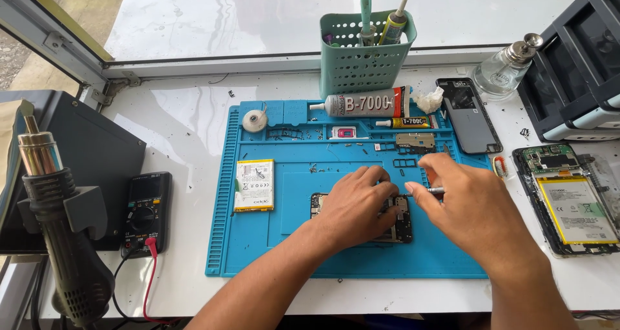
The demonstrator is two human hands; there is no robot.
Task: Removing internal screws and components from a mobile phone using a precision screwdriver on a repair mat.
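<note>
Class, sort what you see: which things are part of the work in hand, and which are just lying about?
In use: left hand, right hand, opened phone, screwdriver, blue mat.

Lying about: battery, glue tube, basket, meter, heat gun, second phone, glass bottle.

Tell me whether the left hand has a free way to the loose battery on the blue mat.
Probably yes: the left hand rests on the opened phone, and the battery lies just to its left with only bare mat between them.
</note>
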